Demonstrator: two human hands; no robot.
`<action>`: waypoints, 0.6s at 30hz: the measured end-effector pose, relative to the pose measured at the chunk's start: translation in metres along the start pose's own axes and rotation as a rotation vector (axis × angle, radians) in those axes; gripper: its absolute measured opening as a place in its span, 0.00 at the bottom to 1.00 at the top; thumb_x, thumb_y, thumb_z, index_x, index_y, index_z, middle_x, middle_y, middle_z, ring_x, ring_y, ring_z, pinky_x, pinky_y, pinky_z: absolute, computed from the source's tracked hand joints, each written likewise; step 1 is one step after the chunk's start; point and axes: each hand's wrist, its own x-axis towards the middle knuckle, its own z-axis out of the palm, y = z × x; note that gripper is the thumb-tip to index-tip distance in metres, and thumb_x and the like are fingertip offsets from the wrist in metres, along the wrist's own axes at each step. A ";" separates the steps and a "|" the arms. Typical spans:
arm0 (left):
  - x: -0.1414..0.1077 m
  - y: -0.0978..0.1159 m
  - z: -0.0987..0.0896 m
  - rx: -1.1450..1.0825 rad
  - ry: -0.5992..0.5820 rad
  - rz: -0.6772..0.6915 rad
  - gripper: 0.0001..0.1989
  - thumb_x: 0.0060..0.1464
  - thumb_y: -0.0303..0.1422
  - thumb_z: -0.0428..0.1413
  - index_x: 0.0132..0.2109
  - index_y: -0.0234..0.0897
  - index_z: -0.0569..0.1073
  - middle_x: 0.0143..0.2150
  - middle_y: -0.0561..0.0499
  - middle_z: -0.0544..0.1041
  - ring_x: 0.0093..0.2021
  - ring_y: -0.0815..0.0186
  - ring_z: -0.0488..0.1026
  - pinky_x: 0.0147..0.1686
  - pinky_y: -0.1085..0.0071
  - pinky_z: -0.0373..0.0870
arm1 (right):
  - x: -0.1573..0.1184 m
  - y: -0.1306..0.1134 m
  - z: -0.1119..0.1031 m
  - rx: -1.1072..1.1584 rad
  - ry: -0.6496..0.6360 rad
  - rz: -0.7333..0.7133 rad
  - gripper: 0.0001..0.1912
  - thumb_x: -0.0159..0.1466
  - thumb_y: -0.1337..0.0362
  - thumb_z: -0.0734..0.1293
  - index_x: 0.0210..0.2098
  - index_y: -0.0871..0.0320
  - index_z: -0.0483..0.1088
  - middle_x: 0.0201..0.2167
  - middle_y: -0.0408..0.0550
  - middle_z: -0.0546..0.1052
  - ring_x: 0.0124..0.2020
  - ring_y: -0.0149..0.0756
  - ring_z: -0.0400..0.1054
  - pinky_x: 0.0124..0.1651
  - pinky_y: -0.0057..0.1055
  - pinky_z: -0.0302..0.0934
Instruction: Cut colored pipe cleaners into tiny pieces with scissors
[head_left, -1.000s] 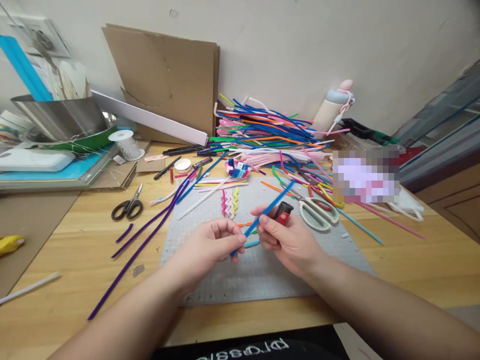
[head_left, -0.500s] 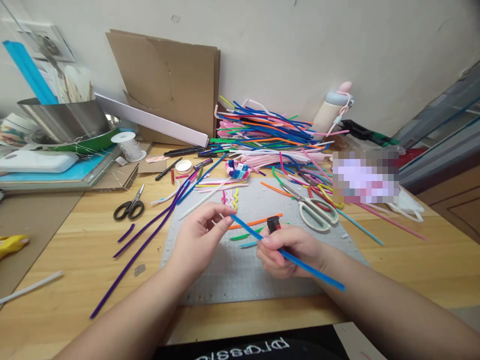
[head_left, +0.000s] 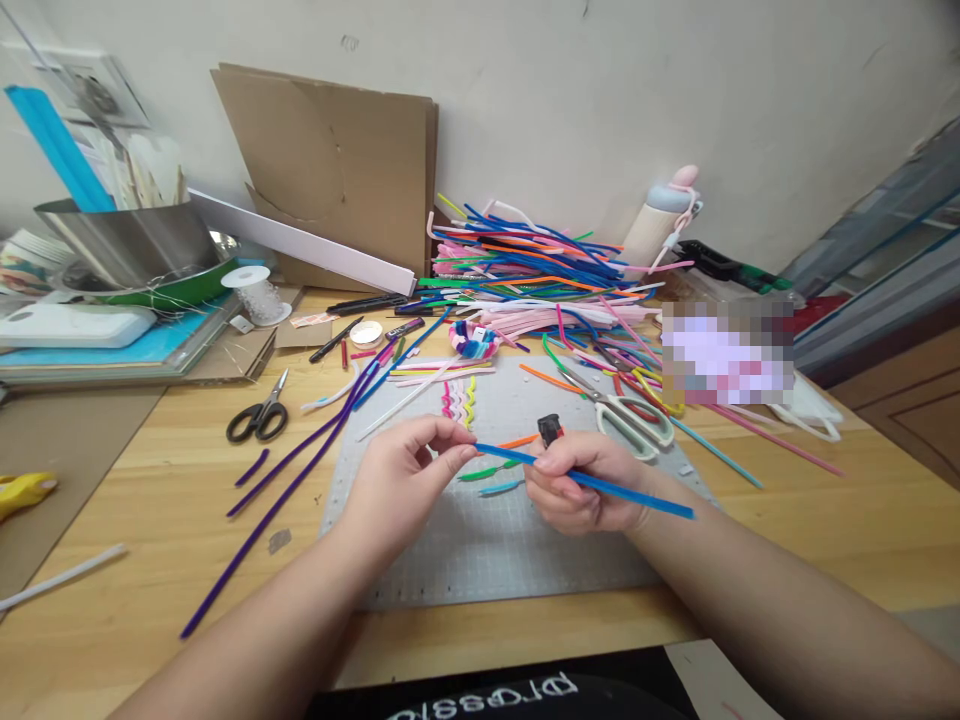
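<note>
A blue pipe cleaner (head_left: 630,494) runs between my two hands, its right end free over my right forearm. My left hand (head_left: 409,480) pinches its left tip between thumb and fingers. My right hand (head_left: 589,485) is closed round its middle and also holds a small black-topped item with some red (head_left: 550,430), mostly hidden in the fist. Below the hands, short green (head_left: 484,473) and light-blue pipe cleaner pieces (head_left: 501,487) lie on the grey cutting mat (head_left: 495,570). An orange piece (head_left: 517,441) is partly covered. Wavy pink, white and yellow pieces (head_left: 459,400) lie beyond.
Large white-handled scissors (head_left: 637,425) lie at the mat's right, small black scissors (head_left: 259,415) at its left. Long purple pipe cleaners (head_left: 277,510) cross the table. Behind is a heap of pipe cleaners (head_left: 540,260). A steel pot (head_left: 135,245) stands back left, a bottle (head_left: 660,220) back right.
The blue pipe cleaner has swung flatter, its right end now higher. My right hand has moved slightly up and right; my left hand has barely moved.
</note>
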 end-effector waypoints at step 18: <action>-0.001 0.007 0.011 -0.380 0.140 -0.221 0.09 0.44 0.36 0.64 0.28 0.35 0.75 0.20 0.56 0.71 0.20 0.74 0.62 0.23 0.74 0.60 | 0.032 0.038 0.022 -0.467 0.798 -0.679 0.18 0.57 0.52 0.70 0.40 0.54 0.64 0.22 0.35 0.59 0.20 0.24 0.49 0.19 0.24 0.44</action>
